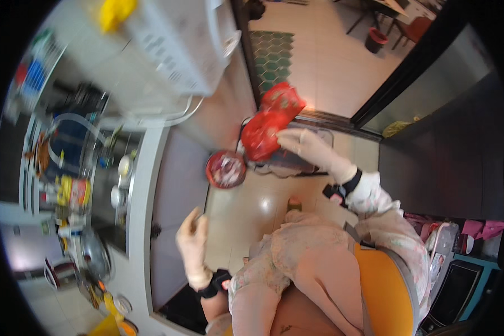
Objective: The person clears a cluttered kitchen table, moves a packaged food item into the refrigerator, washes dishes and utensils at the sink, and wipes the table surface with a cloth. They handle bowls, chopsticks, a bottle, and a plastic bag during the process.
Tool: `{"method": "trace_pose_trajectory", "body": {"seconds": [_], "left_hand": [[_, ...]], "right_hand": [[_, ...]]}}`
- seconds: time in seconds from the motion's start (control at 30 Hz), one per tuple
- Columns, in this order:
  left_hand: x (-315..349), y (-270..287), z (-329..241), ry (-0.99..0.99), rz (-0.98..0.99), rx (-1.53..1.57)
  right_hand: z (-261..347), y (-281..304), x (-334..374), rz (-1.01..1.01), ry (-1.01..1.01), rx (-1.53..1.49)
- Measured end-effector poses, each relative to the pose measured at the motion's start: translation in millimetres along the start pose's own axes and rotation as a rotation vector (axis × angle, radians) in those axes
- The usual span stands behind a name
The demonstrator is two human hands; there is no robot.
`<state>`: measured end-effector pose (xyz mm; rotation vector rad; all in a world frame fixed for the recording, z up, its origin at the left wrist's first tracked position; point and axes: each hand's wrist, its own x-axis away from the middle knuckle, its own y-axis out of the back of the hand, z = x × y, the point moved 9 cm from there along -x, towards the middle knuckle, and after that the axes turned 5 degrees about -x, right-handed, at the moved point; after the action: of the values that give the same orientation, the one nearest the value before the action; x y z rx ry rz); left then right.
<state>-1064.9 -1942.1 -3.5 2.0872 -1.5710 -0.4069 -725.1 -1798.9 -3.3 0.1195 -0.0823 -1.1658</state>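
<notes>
My right hand [308,148], in a pale glove, reaches forward with its fingertips pinched at the edge of a red plastic bag [259,137]. A second bulging red part [284,101], with something greenish showing on it, adjoins the bag on its far side; I cannot tell whether they are one bag. Beneath them is a low dark rack [283,165] on the floor. My left hand [193,243], gloved too, hovers beside the counter front with thumb and fingers apart and nothing visible between them.
A red bin [226,169] with crumpled waste stands left of the bags. Along the left runs a counter [145,196] with a sink, bottles and bowls. A white appliance [187,45] sits at its far end. A glass door [431,78] is at the far right.
</notes>
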Motion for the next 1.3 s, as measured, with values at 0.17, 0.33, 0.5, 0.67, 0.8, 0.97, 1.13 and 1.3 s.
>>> {"method": "trace_pose_trajectory", "body": {"seconds": [0.17,0.33,0.5,0.67,0.8,0.97,1.13,1.3], "left_hand": [[-109,-263,-184,-0.186,0.48,0.375],[-188,-425,-249,-0.129,0.7,0.364],[-309,-557,-279,0.051,0.816,0.52],[-439,-669,-377,-0.076,0.746,0.401],[-488,-743,-465,-0.149,0.835,0.401],[-592,-834,-550,-0.334,0.81,0.211],[-766,-902,-613,-0.208,0.48,0.151],[-886,-975,-645,-0.191,0.409,-0.039]], "right_hand": [[-38,179,32,-0.347,-0.17,-0.279],[-70,337,9,-0.603,-0.117,-0.403],[-94,503,-40,-0.814,-0.113,-0.408],[-85,660,-99,-0.942,-0.02,-0.383],[-114,765,-126,-1.096,-0.072,-0.445],[-185,910,-160,-1.312,-0.203,-0.504],[-213,1103,-244,-1.352,-0.296,-0.382],[-192,1259,-358,-1.218,-0.153,-0.161]]}}
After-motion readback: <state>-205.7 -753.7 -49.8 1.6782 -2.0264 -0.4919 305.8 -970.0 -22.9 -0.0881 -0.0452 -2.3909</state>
